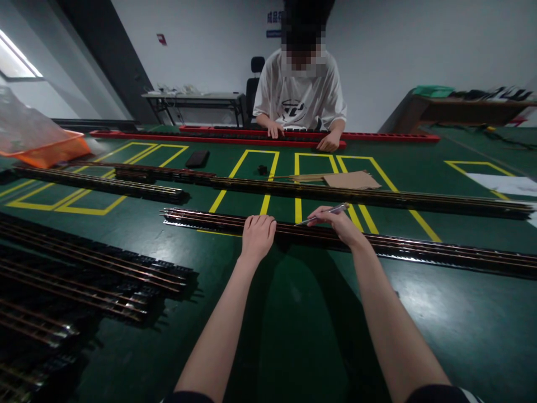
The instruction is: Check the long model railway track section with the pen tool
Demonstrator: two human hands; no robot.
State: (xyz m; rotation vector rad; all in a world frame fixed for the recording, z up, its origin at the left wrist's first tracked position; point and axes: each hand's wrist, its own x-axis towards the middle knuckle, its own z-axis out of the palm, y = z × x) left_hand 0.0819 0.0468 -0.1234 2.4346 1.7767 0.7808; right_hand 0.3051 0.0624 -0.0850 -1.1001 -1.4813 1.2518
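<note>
A long black strip with copper-coloured rods (pixel 403 246) lies across the green table in front of me. My left hand (pixel 258 238) rests over this strip, its fingers together and curled over the far edge. In my right hand (pixel 335 221) is a slim silver pen-like tool (pixel 340 207), pinched between the fingers. The tool slants down to the left, and its thin tip is at the strip, just right of my left hand. Whether the tip touches the strip I cannot tell.
Several similar strips (pixel 92 257) are stacked at the left, and another row (pixel 377 197) lies beyond mine. Brown cardboard (pixel 352 180), a dark block (pixel 197 159) and an orange basket (pixel 54 148) are farther back. Opposite, a person (pixel 300 95) has both hands at red rails (pixel 390 137).
</note>
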